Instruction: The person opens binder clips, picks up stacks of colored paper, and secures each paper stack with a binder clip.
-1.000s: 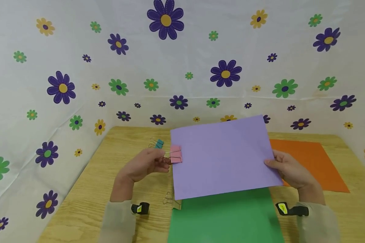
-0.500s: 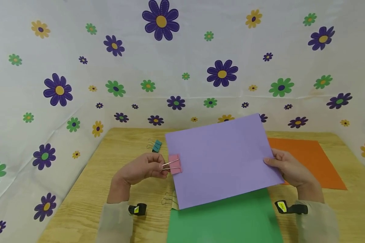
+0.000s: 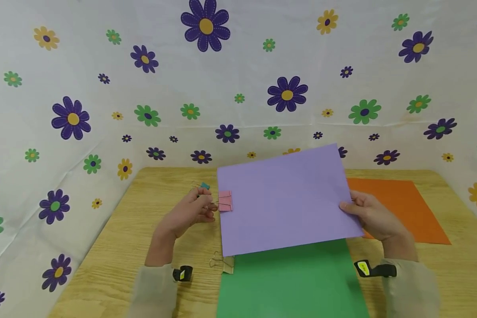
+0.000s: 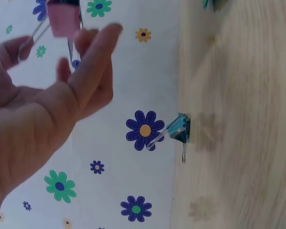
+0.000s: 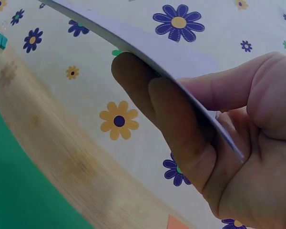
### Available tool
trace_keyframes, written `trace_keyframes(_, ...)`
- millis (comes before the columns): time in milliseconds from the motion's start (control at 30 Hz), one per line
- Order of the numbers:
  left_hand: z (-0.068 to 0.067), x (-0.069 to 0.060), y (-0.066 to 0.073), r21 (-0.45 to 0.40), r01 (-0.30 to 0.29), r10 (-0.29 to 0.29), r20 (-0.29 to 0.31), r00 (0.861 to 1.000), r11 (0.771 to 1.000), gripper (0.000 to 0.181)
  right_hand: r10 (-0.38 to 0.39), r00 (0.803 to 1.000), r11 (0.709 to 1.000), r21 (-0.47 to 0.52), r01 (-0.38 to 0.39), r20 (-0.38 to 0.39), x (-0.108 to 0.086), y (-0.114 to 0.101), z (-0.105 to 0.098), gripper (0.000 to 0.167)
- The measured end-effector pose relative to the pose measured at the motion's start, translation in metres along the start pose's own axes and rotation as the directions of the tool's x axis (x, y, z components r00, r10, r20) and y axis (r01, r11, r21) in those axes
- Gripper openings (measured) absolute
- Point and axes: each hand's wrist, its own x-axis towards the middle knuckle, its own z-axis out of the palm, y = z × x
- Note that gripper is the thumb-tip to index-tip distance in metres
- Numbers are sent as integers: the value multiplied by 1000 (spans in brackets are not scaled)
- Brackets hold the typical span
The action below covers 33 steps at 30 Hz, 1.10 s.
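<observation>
A purple sheet of paper (image 3: 282,203) is held up over the table, tilted, with a pink binder clip (image 3: 225,201) on its left edge. At that clip's wire handles is my left hand (image 3: 188,210); in the left wrist view the thumb (image 4: 14,50) touches one handle loop and the fingers lie around the other. My right hand (image 3: 375,216) pinches the purple paper's right edge, thumb in front and fingers (image 5: 181,124) behind. Green paper (image 3: 294,282) lies below, with a beige binder clip (image 3: 228,265) at its left edge, partly under the purple sheet.
Behind my left hand a teal binder clip (image 4: 179,128) stands on the wooden table (image 3: 119,265). Orange paper (image 3: 405,212) lies at the right, partly hidden by the purple sheet and right hand. A flower-printed white cloth (image 3: 163,84) hangs behind and at the sides.
The purple paper's left side dipped with the pink clip, then rose again. My left hand moved up with it, and its fingers have spread somewhat. The right hand keeps its pinch.
</observation>
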Motion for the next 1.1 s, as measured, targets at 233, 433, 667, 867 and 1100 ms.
trace_keyframes(233,4,9,4,-29,-23,17,-173,985,999,45,80,996,993,-80,-84,-47,8,0,7,56)
trace_keyframes(433,5,22,6,-112,-16,-14,-261,965,994,57,150,984,983,-88,-159,-95,11,0,10,54)
trace_keyframes(667,-3,33,3,-89,-22,-5,-294,956,996,58,157,974,975,-134,-179,-162,18,5,13,53)
trace_keyframes(867,-5,42,0,-59,-27,9,-289,957,998,58,149,967,964,-186,-188,-205,22,7,13,53)
trace_keyframes(1100,-2,48,-5,-61,-36,16,-296,955,998,37,154,953,945,-243,-219,-259,26,9,16,53)
